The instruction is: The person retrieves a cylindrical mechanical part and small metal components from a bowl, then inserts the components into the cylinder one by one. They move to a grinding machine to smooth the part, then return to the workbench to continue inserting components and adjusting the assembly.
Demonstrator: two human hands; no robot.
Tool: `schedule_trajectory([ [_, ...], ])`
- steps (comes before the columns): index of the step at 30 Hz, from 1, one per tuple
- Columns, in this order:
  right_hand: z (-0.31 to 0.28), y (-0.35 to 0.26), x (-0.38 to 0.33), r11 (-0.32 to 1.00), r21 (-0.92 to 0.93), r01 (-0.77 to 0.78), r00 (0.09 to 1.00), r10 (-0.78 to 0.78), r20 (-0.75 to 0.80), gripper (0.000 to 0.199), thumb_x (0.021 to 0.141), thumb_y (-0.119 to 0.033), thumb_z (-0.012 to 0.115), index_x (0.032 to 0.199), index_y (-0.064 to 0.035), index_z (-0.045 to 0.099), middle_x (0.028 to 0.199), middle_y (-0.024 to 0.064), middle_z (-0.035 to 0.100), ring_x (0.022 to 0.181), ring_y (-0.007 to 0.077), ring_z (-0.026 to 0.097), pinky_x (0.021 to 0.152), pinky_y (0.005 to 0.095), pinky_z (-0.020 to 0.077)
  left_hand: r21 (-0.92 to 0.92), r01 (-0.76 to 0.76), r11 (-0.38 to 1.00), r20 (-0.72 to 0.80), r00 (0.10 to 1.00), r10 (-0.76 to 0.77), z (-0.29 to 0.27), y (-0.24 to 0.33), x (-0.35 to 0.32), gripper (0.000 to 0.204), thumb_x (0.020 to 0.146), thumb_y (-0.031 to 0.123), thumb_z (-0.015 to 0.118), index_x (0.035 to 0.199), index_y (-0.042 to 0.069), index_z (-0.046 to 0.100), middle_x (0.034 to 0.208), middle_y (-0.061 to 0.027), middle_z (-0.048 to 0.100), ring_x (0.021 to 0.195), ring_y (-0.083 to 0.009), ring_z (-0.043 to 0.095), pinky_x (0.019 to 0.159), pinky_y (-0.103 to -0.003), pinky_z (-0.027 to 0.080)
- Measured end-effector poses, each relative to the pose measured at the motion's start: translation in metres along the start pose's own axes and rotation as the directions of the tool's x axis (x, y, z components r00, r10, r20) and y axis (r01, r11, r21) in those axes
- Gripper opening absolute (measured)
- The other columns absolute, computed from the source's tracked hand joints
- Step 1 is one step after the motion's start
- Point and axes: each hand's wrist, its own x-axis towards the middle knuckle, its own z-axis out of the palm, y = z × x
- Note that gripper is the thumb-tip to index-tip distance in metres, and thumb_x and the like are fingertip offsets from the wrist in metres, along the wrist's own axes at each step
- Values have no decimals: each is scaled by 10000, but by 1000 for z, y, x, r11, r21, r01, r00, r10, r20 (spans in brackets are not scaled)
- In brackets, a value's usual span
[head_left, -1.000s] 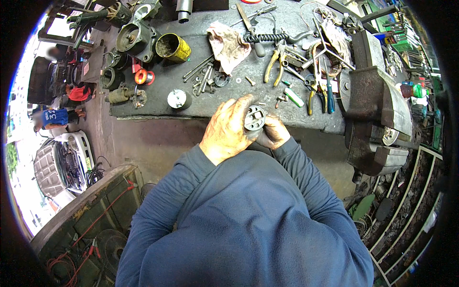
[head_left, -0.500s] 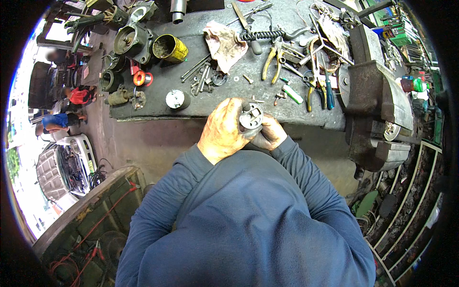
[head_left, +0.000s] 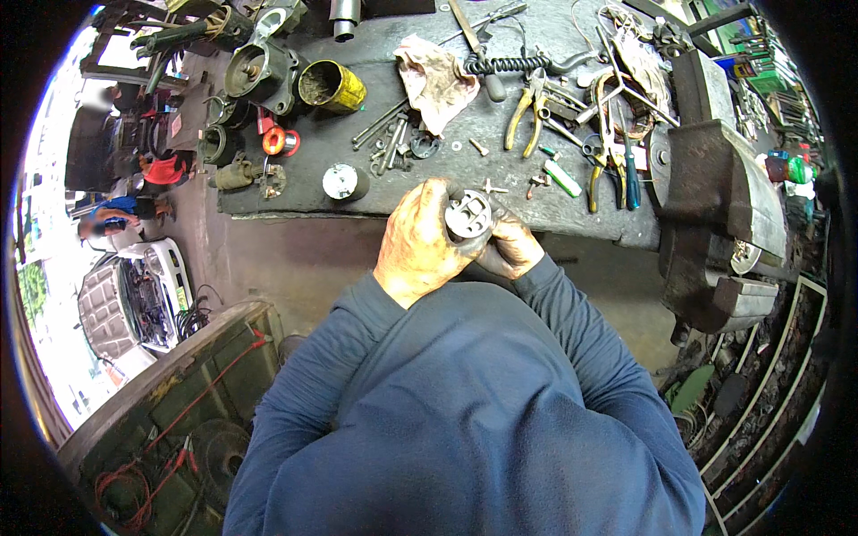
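Observation:
Both hands hold a round grey metal motor part [head_left: 468, 216] with slotted openings on its end face, just in front of the near edge of a dark workbench [head_left: 295, 192]. My left hand [head_left: 416, 243] wraps around its left side, fingers curled over the top. Beneath and to the right, my right hand [head_left: 511, 249] cups the part. A small silver cylinder [head_left: 341, 181] stands on the bench to the left of the hands. Loose bolts and washers [head_left: 393, 145] lie beyond them.
A heavy bench vise [head_left: 715, 210] stands at the right end. Yellow-handled pliers [head_left: 523, 112], a screwdriver [head_left: 631, 174], a rag [head_left: 433, 80], a yellow can [head_left: 329, 86] and metal housings [head_left: 255, 67] crowd the bench. A green crate with red wires [head_left: 170, 420] sits lower left. People [head_left: 116, 214] and a car stand far left.
The hands stay at the bench edge with the part; the grip has shifted slightly, so the slotted end face shows a little more.

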Motion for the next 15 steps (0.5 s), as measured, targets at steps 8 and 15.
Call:
schedule_trajectory([
  [8, -9, 3, 11, 992, -124, -6, 998, -2, -64, 517, 922, -152, 772, 1390, -23, 596, 1337, 108, 686, 1229, 237, 660, 1119, 419, 507, 17, 50, 999, -13, 999, -50, 3, -1, 0, 576, 718, 256, 945, 1092, 21, 576, 962, -182, 695, 861, -379, 722, 739, -440, 576],
  [15, -7, 1, 13, 994, -108, -18, 999, 15, -33, 625, 889, -220, 806, 1413, 21, 565, 1378, 135, 661, 1253, 242, 646, 1107, 409, 509, 19, 49, 999, -15, 999, -49, 2, 1, 1, 577, 701, 265, 952, 1083, 8, 604, 966, -189, 692, 872, -375, 721, 748, -431, 577],
])
